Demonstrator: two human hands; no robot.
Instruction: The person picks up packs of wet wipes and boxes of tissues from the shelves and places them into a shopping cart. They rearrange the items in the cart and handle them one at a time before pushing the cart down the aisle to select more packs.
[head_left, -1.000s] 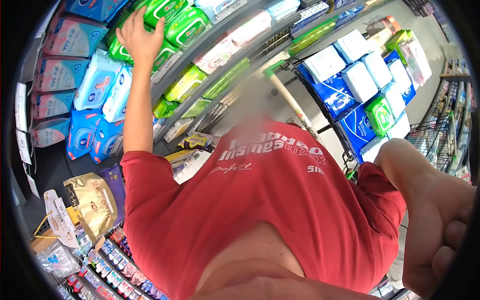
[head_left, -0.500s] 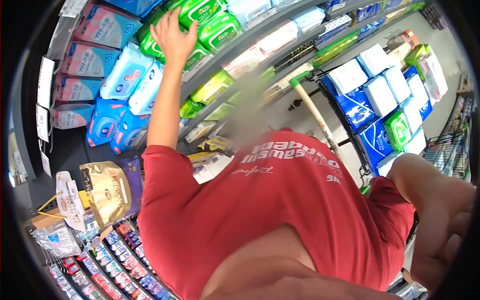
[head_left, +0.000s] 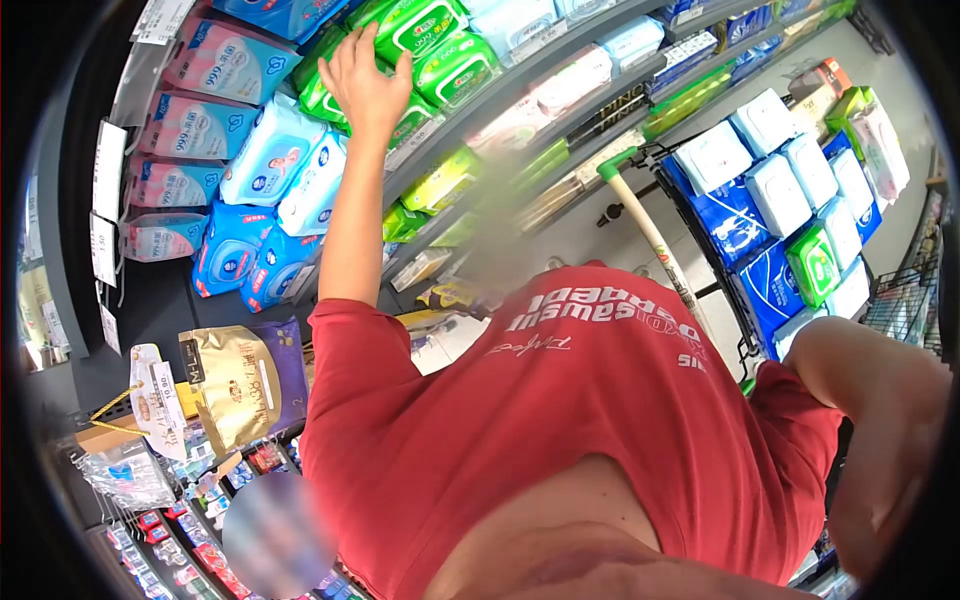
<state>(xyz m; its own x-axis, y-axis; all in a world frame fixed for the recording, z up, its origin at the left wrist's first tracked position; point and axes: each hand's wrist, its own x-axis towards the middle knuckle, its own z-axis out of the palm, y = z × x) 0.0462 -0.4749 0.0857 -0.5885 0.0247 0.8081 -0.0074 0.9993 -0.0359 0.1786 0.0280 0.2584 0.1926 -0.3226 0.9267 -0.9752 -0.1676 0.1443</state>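
My left hand reaches up to the shelf with fingers apart, the thumb spread to the side. Its fingers rest over a green wet wipes pack. More green wet wipes packs lie beside it, with white-framed lids. Just below are light-blue wet wipes packs and darker blue packs. My right arm is bent at the right edge, close to the camera. The right hand is blurred and cut off there, so its fingers cannot be made out.
A shopping cart with a pale, green-ended handle stands at the right. It carries blue packages, several white packs and one green pack. Pink-and-blue packs fill the left shelf. A gold bag hangs below.
The view has shifted slightly, moving the shelf and cart to the right in the picture. My left hand stays on the green packs. A round blurred patch has appeared at the lower left.
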